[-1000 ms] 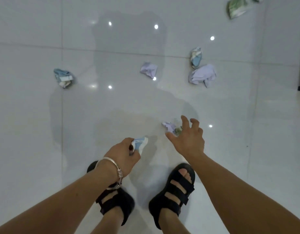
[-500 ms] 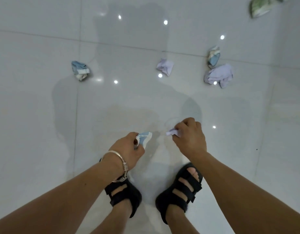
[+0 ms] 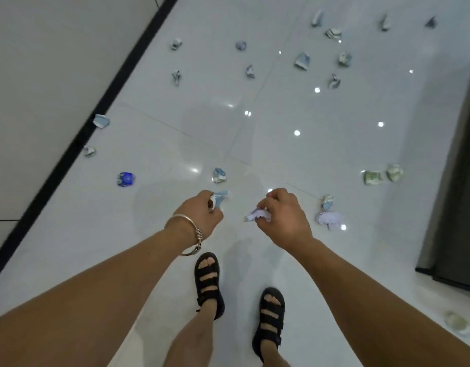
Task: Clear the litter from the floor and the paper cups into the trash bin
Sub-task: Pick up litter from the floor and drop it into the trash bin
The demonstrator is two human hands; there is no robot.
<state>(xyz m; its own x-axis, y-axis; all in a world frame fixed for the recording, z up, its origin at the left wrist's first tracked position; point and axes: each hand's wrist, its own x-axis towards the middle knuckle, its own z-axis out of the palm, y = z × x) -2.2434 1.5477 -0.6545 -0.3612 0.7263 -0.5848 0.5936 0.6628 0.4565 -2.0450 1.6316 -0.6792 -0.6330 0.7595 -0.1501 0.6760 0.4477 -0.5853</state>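
Note:
My left hand (image 3: 202, 213) grips a crumpled blue-and-white paper scrap (image 3: 221, 197) above the white tiled floor. My right hand (image 3: 284, 215) holds a crumpled lilac paper wad (image 3: 256, 215). A blue-white crumpled cup (image 3: 219, 175) lies on the floor just beyond my left hand. To the right of my right hand lie a blue scrap (image 3: 327, 202) and a lilac wad (image 3: 329, 219). Two green-patterned crumpled cups (image 3: 373, 178) (image 3: 394, 172) sit farther right. Several more scraps are scattered across the far floor. No trash bin is in view.
A grey wall with a black skirting strip (image 3: 77, 136) runs diagonally along the left. A dark cabinet (image 3: 461, 186) stands at the right edge. A bright blue wrapper (image 3: 126, 179) and pale scraps (image 3: 101, 121) lie near the skirting. My sandalled feet (image 3: 208, 282) stand below.
My right hand closed on the lilac wad and lifted it from the floor. The view has tilted up and turned, revealing the wall, the cabinet and much more litter ahead.

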